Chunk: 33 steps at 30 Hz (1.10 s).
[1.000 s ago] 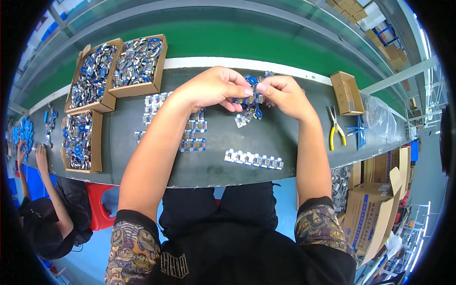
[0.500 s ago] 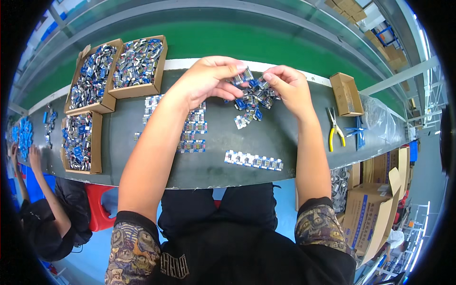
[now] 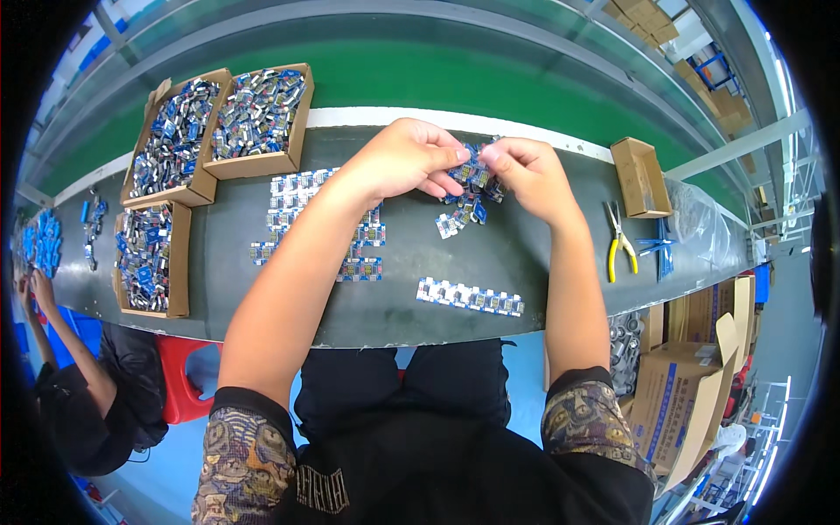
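Over a loose pile of small blue circuit boards [image 3: 473,210], my two hands work close together. My left hand [image 3: 411,162] is closed, thumb and forefinger pinching a small circuit board [image 3: 476,171] at its edge. From the other side my right hand [image 3: 532,175] is closed in a pinch by the same board; its fingertips partly cover what they grip. Nearer to me lies a joined strip of circuit boards [image 3: 471,296]. Several rows of boards [image 3: 293,194] lie flat to the left, partly hidden under my left forearm.
Cardboard trays full of boards [image 3: 254,118] stand at the left. Yellow-handled pliers [image 3: 619,245], blue tweezers-like tools [image 3: 662,249], a small cardboard box [image 3: 641,178] and clear plastic film [image 3: 704,223] are at the right. A co-worker [image 3: 79,385] sits far left beside blue pieces [image 3: 42,245].
My hands have come closer together and slightly lower over the pile. The board that my left hand held up is now lower, between both hands. The co-worker's hands have drawn closer together.
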{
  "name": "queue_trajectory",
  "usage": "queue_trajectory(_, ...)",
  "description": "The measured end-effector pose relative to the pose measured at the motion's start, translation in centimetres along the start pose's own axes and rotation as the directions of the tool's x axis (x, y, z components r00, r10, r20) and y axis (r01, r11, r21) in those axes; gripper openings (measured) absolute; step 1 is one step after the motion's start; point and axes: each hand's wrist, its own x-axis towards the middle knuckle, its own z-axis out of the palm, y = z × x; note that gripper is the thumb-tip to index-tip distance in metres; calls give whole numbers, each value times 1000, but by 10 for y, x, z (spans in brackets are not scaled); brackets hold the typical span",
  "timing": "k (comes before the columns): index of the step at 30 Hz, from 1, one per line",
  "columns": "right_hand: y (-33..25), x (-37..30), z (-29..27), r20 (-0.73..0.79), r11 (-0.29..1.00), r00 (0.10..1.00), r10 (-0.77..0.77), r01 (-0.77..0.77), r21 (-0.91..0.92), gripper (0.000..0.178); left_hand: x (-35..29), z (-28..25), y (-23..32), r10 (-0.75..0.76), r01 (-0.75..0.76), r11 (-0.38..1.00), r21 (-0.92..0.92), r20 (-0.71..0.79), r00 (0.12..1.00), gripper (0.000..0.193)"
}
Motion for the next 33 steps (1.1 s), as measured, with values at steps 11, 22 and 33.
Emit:
queue_trajectory(11,-4,-4,-3,302,990,950,79,-109,85,20,-6,-1,3,-30,13,987,158,110,994,24)
queue_trajectory(22,0,-5,10,220,946,974,-47,-28,324,26,-3,-8,1,-5,43,980,-193,196,981,23)
queue_trajectory(33,16,6,-10,-173,945,975,141,-185,-270,20,7,-11,-27,478,57,581,812,-397,784,25)
